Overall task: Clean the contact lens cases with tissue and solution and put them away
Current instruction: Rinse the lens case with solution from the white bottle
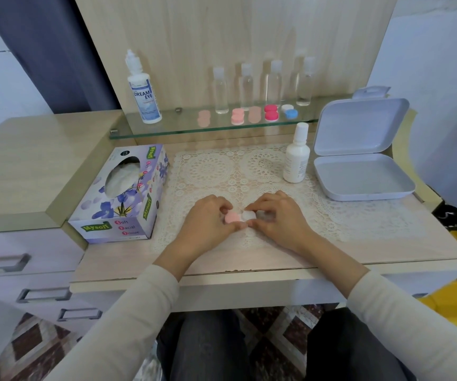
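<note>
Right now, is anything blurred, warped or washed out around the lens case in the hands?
Head view: the wide-angle lens bows the long glass shelf; the light is soft and even; the pink-and-white round contact lens case, pinched by the left hand and right hand, looks slightly smeared.

The big white bottle (pixel 144 97) on the glass shelf (pixel 194 127) said "DREAM EYE" in blue. The tissue box (pixel 123 193) had "Mysoft" in green on the front, side and top, plus "Soft Facial Tissue" on the front. The print on the small white bottle (pixel 296 160) was too tiny to read.
</note>
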`<state>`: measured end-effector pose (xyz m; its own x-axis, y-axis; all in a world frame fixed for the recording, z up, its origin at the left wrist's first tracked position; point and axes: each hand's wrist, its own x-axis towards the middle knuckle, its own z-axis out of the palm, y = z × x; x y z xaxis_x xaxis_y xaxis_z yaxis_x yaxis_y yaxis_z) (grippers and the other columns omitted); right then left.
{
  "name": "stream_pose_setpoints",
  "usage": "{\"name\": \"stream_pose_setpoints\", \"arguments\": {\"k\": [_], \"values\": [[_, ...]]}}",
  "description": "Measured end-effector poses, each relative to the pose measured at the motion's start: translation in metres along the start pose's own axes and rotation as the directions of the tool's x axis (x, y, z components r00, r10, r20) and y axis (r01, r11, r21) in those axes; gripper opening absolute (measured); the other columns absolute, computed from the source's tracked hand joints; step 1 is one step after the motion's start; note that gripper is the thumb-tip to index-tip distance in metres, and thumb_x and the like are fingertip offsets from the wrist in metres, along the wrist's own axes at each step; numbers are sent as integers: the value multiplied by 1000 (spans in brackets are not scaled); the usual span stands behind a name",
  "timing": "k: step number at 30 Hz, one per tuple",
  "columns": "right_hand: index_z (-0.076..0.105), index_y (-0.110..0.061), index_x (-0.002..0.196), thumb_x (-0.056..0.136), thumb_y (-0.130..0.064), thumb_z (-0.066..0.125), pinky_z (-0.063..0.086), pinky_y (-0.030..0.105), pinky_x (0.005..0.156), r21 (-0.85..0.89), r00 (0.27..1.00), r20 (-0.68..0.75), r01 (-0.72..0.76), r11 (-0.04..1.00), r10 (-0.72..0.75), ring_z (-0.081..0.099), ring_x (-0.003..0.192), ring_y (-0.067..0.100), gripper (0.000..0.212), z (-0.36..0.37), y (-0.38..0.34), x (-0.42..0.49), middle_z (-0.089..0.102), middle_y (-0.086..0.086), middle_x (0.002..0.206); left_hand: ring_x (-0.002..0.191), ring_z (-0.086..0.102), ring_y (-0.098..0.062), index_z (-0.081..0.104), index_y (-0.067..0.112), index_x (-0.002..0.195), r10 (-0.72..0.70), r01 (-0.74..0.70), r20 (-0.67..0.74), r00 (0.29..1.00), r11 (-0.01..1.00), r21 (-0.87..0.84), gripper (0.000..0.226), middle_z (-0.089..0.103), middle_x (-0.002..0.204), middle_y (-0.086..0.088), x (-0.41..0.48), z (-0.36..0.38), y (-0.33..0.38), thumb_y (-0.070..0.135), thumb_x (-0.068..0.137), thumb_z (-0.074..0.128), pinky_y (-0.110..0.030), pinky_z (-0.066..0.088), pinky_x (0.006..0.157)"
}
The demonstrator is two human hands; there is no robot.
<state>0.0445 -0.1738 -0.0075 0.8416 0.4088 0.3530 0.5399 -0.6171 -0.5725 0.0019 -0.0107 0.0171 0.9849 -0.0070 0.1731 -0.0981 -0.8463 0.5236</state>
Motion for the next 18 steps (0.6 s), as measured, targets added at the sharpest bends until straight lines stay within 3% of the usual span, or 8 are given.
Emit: {"name": "stream_pose_setpoints", "arguments": {"k": [3, 6, 12, 15, 18], "values": [[72, -19, 99, 75, -28, 74, 27, 26, 70, -5, 1000, 0, 3, 1000, -3, 41, 81, 15, 26, 0, 0, 0, 67, -4, 96, 79, 51, -12, 64, 12, 88, -37, 39, -96, 995, 999, 13, 31, 57, 86, 2, 0, 9, -2, 36, 72, 75, -19, 36, 67], [73, -18, 97, 74, -29, 75, 29, 28, 71, -1, 1000, -3, 9, 1000, -9, 42, 81, 16, 25, 0, 1, 0, 67, -4, 95, 80, 46, -11, 67, 10, 93, 42, -40, -89, 995, 999, 21, 23, 54, 88, -1, 0, 13, -5, 27, 78, 70, -15, 29, 69], [72, -17, 97, 75, -27, 74, 33, 28, 71, -8, 1000, 20, 3, 1000, -3, 46, 83, 19, 25, -2, -2, -1, 67, -2, 95, 77, 49, -11, 69, 8, 96, 127, -132, -119, 985, 991, -36, 21, 53, 87, -1, -1, 15, -11, 19, 78, 71, -14, 37, 72], [70, -16, 103, 74, -26, 75, 34, 24, 74, 11, 993, 106, -45, 999, 44, 52, 87, 18, 31, -15, -7, 1, 65, 0, 100, 70, 49, 0, 71, 8, 94, 100, -133, -214, 972, 981, -143, 25, 54, 84, 1, -8, 17, -12, 19, 72, 76, -6, 40, 72], [64, -12, 114, 71, -27, 77, 32, 20, 71, -58, 971, 205, -118, 991, 127, 47, 84, 11, 47, -30, -9, -1, 58, 1, 106, 70, 49, 3, 70, 7, 97, 87, -129, -230, 969, 977, -173, 30, 55, 84, 1, -10, 19, -13, 19, 71, 77, -4, 39, 73]]}}
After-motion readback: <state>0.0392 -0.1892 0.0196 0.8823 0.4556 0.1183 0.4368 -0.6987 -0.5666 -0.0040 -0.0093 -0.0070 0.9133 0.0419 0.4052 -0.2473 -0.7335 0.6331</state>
